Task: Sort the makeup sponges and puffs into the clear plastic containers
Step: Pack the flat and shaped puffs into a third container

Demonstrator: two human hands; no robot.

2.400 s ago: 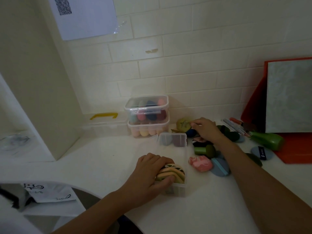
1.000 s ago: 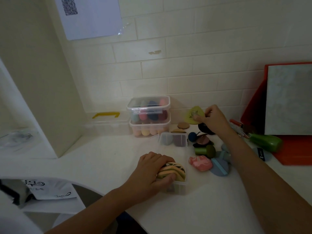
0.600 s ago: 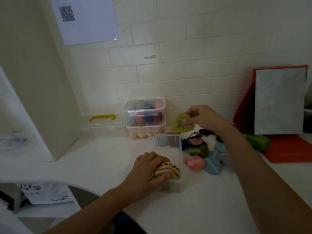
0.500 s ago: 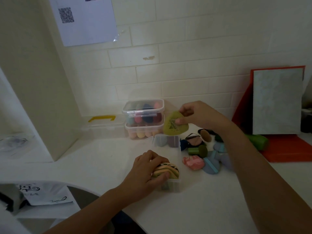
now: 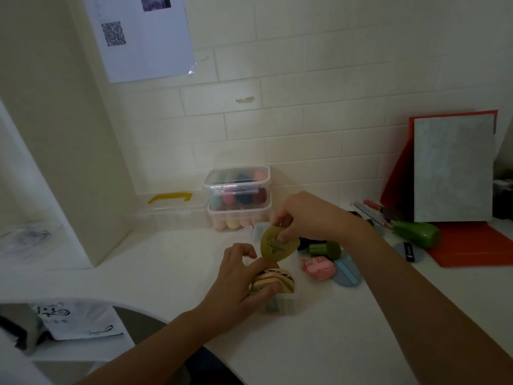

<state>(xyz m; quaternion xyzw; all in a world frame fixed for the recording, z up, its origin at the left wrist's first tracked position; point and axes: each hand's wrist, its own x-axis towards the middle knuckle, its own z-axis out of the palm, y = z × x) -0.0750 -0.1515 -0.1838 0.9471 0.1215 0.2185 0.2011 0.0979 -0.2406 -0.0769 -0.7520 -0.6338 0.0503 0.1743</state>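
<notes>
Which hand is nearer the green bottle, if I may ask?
Right. The right hand pinches an olive puff left of the green bottle; the left hand holds striped puffs farther left.

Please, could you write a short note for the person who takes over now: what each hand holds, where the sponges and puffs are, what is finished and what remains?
Right hand: pinches the green puff above the open container.
Left hand: holds the stack of puffs that sits in that container.
Done: two lidded containers, stacked by the wall, hold sponges.
Left: put in the green puff, then sort the loose pink sponge, blue puff, green sponge and grey puff on the counter.
</notes>
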